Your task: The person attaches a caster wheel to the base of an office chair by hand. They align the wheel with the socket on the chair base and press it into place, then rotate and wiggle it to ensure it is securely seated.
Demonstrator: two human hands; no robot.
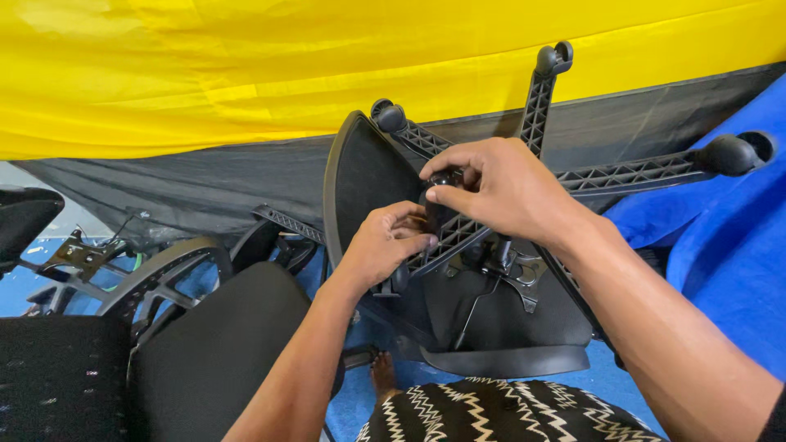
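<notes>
An office chair lies upside down in front of me, its black star base pointing up with several ribbed legs. My right hand grips a black caster wheel at the end of the nearest leg. My left hand holds that same leg just below the wheel, fingers curled around it. Under the hands are the black seat underside and its metal mechanism. The chair's mesh backrest stands on edge to the left. Other casters sit on the far legs.
A yellow tarp hangs across the top, with a grey sheet below it and blue cloth at right. Other black chair seats and chair parts crowd the left. My patterned trouser leg shows at the bottom.
</notes>
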